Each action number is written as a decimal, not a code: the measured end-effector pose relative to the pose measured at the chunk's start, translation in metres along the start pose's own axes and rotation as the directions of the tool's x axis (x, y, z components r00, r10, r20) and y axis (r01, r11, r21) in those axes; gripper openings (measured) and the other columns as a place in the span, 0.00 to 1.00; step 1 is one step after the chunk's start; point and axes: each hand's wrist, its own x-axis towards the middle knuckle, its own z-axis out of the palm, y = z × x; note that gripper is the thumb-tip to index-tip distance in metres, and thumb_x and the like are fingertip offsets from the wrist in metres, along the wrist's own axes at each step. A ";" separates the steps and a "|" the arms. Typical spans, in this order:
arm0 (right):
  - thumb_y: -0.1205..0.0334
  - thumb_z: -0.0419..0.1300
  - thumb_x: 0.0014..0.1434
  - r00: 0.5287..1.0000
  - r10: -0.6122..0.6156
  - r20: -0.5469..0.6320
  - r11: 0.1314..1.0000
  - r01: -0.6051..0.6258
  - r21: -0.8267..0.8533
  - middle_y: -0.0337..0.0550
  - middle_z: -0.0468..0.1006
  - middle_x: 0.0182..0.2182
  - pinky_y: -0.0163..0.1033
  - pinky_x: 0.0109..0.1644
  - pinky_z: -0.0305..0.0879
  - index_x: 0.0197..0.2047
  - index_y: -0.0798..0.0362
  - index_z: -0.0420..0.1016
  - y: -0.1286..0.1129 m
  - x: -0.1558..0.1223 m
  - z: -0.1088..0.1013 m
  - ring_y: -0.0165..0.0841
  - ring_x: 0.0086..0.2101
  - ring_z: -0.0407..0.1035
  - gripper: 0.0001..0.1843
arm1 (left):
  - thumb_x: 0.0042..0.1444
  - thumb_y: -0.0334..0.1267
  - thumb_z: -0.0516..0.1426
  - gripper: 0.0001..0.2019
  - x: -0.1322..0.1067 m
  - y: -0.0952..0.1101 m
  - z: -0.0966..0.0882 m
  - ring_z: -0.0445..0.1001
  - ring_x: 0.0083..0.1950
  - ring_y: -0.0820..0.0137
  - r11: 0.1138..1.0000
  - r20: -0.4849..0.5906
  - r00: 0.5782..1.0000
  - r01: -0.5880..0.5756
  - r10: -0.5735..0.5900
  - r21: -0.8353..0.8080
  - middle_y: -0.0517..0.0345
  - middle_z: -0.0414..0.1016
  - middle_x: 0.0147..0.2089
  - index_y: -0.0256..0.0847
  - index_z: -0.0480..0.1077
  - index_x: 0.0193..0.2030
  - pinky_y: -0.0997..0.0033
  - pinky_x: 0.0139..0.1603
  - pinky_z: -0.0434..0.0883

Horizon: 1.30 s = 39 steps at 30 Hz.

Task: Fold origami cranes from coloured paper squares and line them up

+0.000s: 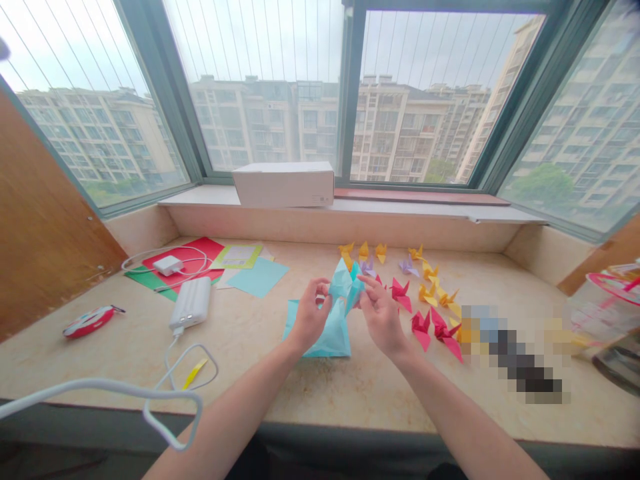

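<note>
From my remote seat I read the pale blue folded origami paper (336, 331) as standing roughly upright between the 2 hands, its long axis running from a wide base that seems to rest on the cream stone counter (240, 363) up to narrow peaks at about the height of the fingers. The left hand (310, 315) sits against its left flank, fingers curled and pinching the paper. The right hand (383, 319) comes in from the other side, thumb and fingertips pressed together on the upper folds, though I cannot tell exactly which fold they grip. The left hand is nearer the wide lower part, while the right hand is nearer the peaks and the crimson paper cranes (423, 330) lying just beside it. A white power bank (190, 303) lies well apart to the left.
</note>
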 end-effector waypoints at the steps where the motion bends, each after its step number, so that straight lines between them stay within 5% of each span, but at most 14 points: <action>1: 0.55 0.54 0.64 1.000 0.006 0.006 1.000 -0.006 0.020 0.45 0.81 0.38 0.42 0.39 0.74 0.57 0.51 0.69 -0.001 0.000 0.000 0.36 0.34 0.76 0.20 | 0.57 0.34 0.57 0.11 0.000 0.001 -0.001 0.69 0.38 0.72 1.000 -0.014 1.000 -0.008 0.009 0.018 0.62 0.68 0.35 0.44 0.66 0.47 0.74 0.39 0.68; 10: 0.61 0.57 0.59 0.998 0.018 0.057 0.995 -0.012 -0.104 0.41 0.80 0.31 0.41 0.38 0.73 0.43 0.51 0.69 -0.004 -0.001 -0.001 0.37 0.33 0.77 0.08 | 0.57 0.35 0.57 0.06 0.006 0.010 -0.010 0.70 0.36 0.70 0.974 -0.154 0.981 -0.086 0.120 0.208 0.57 0.72 0.35 0.42 0.76 0.39 0.73 0.35 0.67; 15: 0.61 0.57 0.60 0.997 -0.016 0.081 0.981 0.031 -0.190 0.43 0.81 0.34 0.41 0.40 0.73 0.41 0.50 0.67 -0.002 -0.002 -0.001 0.38 0.38 0.78 0.06 | 0.51 0.42 0.63 0.10 0.007 0.006 -0.013 0.68 0.26 0.73 0.975 -0.280 0.960 0.073 -0.011 0.212 0.64 0.67 0.25 0.41 0.68 0.32 0.75 0.28 0.64; 20: 0.57 0.55 0.64 0.986 -0.130 0.107 0.919 0.160 -0.360 0.45 0.80 0.38 0.42 0.41 0.71 0.46 0.49 0.70 0.003 -0.004 -0.005 0.39 0.39 0.76 0.09 | 0.53 0.52 0.60 0.18 0.004 0.003 -0.008 0.72 0.20 0.69 0.945 0.017 0.949 0.316 -0.316 -0.084 0.61 0.69 0.18 0.40 0.66 0.24 0.71 0.26 0.67; 23: 0.59 0.52 0.66 0.966 -0.208 0.154 0.841 0.257 -0.475 0.46 0.80 0.39 0.43 0.43 0.70 0.47 0.49 0.72 0.002 -0.005 -0.007 0.39 0.39 0.76 0.10 | 0.52 0.57 0.59 0.21 0.003 0.004 -0.003 0.78 0.32 0.63 0.881 0.175 0.935 0.349 -0.307 -0.320 0.54 0.77 0.27 0.37 0.71 0.28 0.62 0.38 0.74; 27: 0.63 0.49 0.67 0.927 -0.301 0.223 0.759 0.375 -0.532 0.48 0.81 0.42 0.44 0.47 0.68 0.48 0.48 0.74 -0.002 -0.004 -0.011 0.40 0.42 0.75 0.14 | 0.53 0.64 0.55 0.28 0.003 0.006 -0.001 0.77 0.44 0.58 0.768 0.240 0.927 0.374 -0.289 -0.520 0.51 0.80 0.35 0.37 0.75 0.36 0.56 0.47 0.73; 30: 0.65 0.49 0.67 0.897 -0.323 0.301 0.695 0.441 -0.568 0.47 0.81 0.39 0.45 0.47 0.67 0.46 0.47 0.77 -0.006 -0.001 -0.014 0.41 0.41 0.74 0.15 | 0.53 0.65 0.55 0.29 0.003 0.004 -0.003 0.77 0.44 0.58 0.774 0.246 0.914 0.403 -0.321 -0.488 0.49 0.79 0.35 0.36 0.75 0.33 0.57 0.47 0.72; 33: 0.65 0.49 0.66 0.890 -0.318 0.328 0.677 0.455 -0.579 0.47 0.81 0.38 0.46 0.46 0.67 0.46 0.47 0.77 -0.006 0.000 -0.015 0.42 0.40 0.74 0.15 | 0.52 0.54 0.62 0.19 0.002 0.000 -0.003 0.76 0.39 0.63 0.852 0.242 0.920 0.380 -0.308 -0.359 0.53 0.79 0.32 0.35 0.76 0.32 0.63 0.45 0.71; 39: 0.63 0.50 0.66 0.959 -0.248 0.134 0.838 0.282 -0.467 0.48 0.81 0.41 0.46 0.46 0.70 0.47 0.49 0.75 0.000 -0.001 -0.009 0.41 0.42 0.75 0.14 | 0.51 0.45 0.65 0.12 0.003 0.002 -0.002 0.75 0.35 0.67 0.897 0.228 0.934 0.334 -0.275 -0.289 0.57 0.78 0.31 0.36 0.77 0.32 0.67 0.41 0.71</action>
